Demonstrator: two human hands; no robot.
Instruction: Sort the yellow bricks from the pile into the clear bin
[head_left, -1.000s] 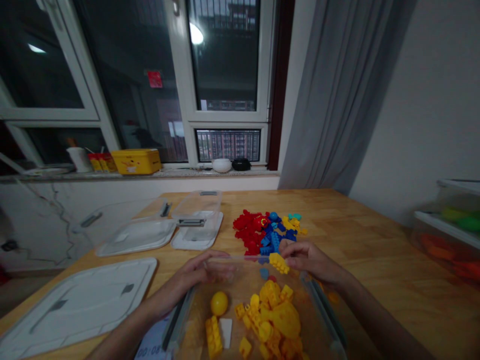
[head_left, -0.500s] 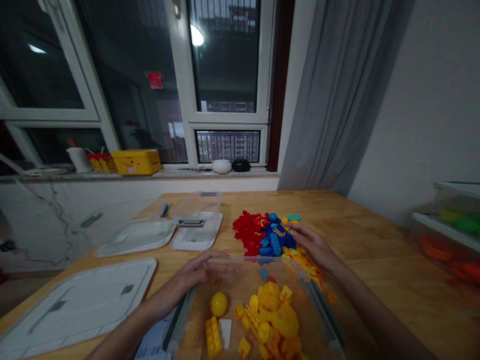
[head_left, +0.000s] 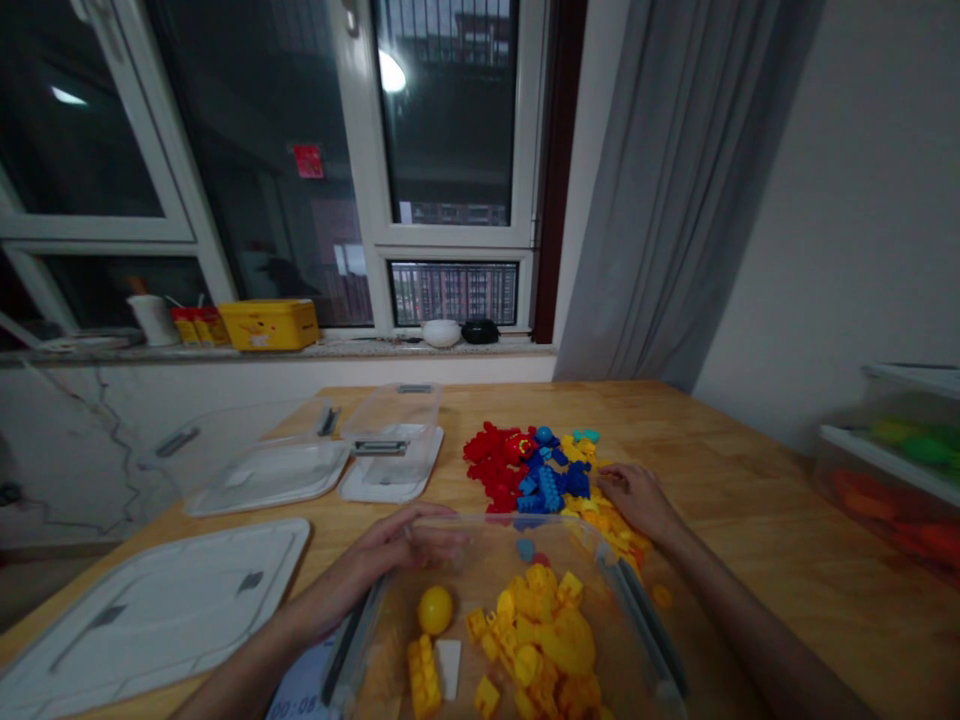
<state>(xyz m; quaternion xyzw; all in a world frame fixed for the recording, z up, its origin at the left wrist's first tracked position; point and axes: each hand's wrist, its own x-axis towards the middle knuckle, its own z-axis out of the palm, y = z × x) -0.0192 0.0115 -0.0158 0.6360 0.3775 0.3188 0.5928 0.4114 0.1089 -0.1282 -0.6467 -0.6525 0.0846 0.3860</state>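
A clear plastic box [head_left: 630, 640] stands in front of me, holding yellow toy pieces [head_left: 551, 630], a yellow ball [head_left: 435, 610] and a white card [head_left: 448, 668]. My left hand [head_left: 409, 540] grips its far left rim, fingers over the edge. Beyond the box lies a pile of toys in colour groups: red pieces [head_left: 495, 455], blue pieces [head_left: 546, 485] and loose yellow pieces [head_left: 607, 520]. My right hand [head_left: 634, 497] is at the right edge of this pile, its fingers curled against the yellow pieces; whatever its fingertips pinch is too small to make out.
White lids [head_left: 165, 600] lie on the table at the left. Behind them are clear boxes [head_left: 394, 420] on lids. Stacked tubs of coloured toys [head_left: 892, 480] stand at the far right. A timer display [head_left: 300, 690] is partly under the left forearm.
My right hand has come down and slightly right, from hovering over the blue and yellow pieces to the yellow ones, and its fingers have curled in. My left hand stays on the rim.
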